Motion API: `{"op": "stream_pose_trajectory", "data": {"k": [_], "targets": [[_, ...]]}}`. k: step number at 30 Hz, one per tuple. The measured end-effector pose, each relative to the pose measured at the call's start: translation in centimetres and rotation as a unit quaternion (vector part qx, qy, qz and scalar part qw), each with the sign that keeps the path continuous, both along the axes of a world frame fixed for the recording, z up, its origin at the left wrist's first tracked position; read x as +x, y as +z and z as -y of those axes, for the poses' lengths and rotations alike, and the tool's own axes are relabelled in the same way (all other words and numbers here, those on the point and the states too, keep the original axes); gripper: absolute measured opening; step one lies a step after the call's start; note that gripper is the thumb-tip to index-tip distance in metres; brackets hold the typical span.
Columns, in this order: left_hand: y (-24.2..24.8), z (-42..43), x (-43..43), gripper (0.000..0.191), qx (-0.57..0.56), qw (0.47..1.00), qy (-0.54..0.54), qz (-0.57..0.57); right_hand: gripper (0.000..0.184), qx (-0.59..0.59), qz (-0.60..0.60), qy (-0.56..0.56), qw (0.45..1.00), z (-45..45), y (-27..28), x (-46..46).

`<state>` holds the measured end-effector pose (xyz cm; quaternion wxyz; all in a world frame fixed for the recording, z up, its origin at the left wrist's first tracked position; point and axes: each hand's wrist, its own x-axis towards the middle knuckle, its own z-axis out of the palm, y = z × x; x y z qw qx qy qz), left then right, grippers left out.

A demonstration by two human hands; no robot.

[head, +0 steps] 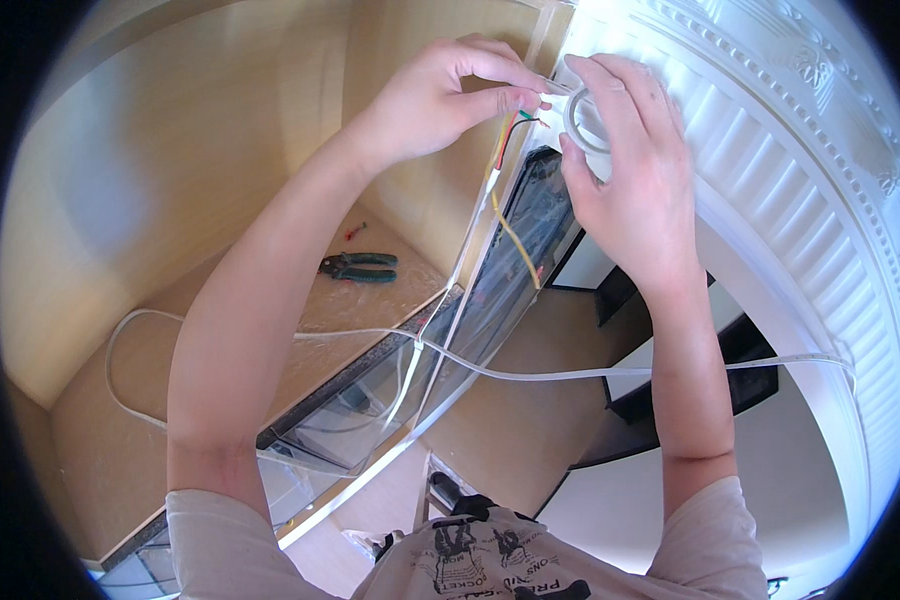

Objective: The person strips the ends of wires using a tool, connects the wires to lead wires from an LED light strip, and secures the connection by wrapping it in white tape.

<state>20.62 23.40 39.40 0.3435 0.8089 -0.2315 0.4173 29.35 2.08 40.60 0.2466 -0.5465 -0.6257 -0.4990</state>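
Note:
My left hand [450, 101] pinches a short white taped wire end [551, 99] between thumb and fingertips, near the top of a cabinet's edge. A roll of white tape [570, 124] sits in my right hand [641, 154], held between the thumb and fingers; its tape appears to meet the wire end. Below my left fingertips, thin red, yellow and black wires [505, 144] come out of a white cable [489, 186]. The black wire's tip [544, 123] shows bare copper. A separate yellow wire [516, 236] hangs down beside the cable.
Green-handled wire strippers [360, 268] and a red scrap [355, 230] lie on the wooden cabinet shelf [412, 281]. A white flat cable [540, 375] crosses below my arms. A film-covered dark panel [514, 225] runs along the cabinet; ornate white moulding [765, 165] curves at right.

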Motion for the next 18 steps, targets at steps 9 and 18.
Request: {"op": "stream_pose_trajectory", "data": {"k": [9,18], "targets": [[0.1,0.9,-0.3,0.019,0.001,1.0,0.018,-0.006,0.056,0.028,-0.005,0.001,1.0,-1.3,0.7,1.3],[-1.1,1.6,0.1,0.022,-0.076,0.994,0.062,0.04,0.057,0.005,-0.207,0.142,0.968,-2.3,0.8,0.0]]}}
